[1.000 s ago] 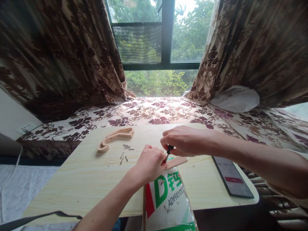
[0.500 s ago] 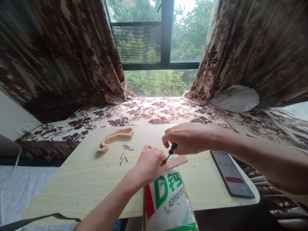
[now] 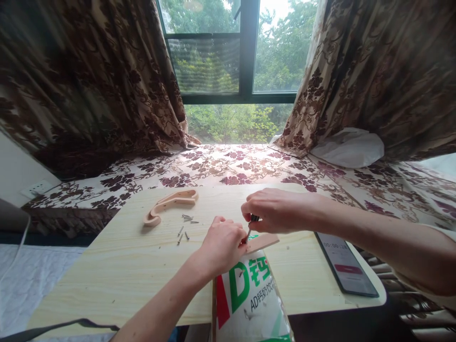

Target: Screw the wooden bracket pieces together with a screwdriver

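Strip of wood (image 3: 263, 242) across the printed box (image 3: 249, 299), left hand (image 3: 225, 244) clutching its hidden end, right hand (image 3: 270, 209) gripping a leaning screwdriver (image 3: 254, 218): one sideways push could skid it into that left hand! Pale, flat, straight-edged strip, loose screws (image 3: 187, 235) beyond on the table (image 3: 142, 275)

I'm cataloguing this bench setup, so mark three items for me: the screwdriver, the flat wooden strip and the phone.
Screwdriver (image 3: 254, 218): head view, on its dark handle.
Strip (image 3: 263, 242): head view, on its exposed face.
Phone (image 3: 346, 262): head view, on its screen.
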A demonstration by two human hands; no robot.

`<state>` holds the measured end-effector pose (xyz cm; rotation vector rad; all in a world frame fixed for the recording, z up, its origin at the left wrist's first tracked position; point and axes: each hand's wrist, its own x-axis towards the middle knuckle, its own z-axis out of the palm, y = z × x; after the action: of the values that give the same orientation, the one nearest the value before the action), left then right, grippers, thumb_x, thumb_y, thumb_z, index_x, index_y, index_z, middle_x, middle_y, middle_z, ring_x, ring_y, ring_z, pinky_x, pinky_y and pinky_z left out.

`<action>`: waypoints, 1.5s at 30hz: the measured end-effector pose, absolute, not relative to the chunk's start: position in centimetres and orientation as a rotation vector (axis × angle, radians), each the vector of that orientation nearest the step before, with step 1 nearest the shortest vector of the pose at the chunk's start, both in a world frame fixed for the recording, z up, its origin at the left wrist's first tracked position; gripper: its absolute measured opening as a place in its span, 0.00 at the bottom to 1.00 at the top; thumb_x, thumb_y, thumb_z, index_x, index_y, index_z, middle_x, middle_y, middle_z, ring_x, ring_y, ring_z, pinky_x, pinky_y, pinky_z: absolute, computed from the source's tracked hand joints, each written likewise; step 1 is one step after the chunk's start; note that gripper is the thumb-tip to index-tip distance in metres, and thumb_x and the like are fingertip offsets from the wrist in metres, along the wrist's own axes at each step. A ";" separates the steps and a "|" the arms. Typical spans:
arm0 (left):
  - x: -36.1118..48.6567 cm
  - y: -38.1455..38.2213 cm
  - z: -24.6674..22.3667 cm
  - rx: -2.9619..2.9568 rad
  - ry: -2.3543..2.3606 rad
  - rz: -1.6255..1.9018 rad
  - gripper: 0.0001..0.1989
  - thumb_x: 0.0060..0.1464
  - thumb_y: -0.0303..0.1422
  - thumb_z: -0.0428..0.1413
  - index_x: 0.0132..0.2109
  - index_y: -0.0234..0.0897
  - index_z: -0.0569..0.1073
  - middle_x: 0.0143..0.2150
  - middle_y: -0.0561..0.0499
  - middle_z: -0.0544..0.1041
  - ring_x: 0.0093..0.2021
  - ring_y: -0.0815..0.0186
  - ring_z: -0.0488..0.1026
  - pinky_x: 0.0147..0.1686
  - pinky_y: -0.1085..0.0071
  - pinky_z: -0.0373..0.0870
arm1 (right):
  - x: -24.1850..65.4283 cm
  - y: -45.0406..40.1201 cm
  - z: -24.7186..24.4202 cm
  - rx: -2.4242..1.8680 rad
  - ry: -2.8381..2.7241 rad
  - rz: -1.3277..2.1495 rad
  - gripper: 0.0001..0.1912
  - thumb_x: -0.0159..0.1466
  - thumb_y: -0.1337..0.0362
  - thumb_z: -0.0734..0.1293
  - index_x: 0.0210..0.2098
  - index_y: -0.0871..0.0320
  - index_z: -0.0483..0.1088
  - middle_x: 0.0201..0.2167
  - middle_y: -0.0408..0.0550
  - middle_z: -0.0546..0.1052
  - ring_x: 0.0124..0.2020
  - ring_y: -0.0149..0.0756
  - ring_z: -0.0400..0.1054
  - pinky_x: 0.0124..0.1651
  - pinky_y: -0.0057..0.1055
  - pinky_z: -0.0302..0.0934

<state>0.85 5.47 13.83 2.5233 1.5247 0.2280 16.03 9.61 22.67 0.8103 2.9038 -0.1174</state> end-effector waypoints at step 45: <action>0.8 6.1 14.2 2.493 1.470 0.169 0.12 0.48 0.28 0.53 0.19 0.37 0.67 0.20 0.56 0.69 0.22 0.72 0.63 0.28 0.71 0.54 | 15.3 9.0 23.3 0.775 2.827 -0.086 0.15 0.52 0.76 0.61 0.33 0.57 0.76 0.29 0.51 0.78 0.28 0.37 0.67 0.26 0.31 0.52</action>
<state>0.84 6.13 14.23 2.4927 1.4700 0.1693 15.34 8.99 23.28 0.7752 2.8271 -0.0865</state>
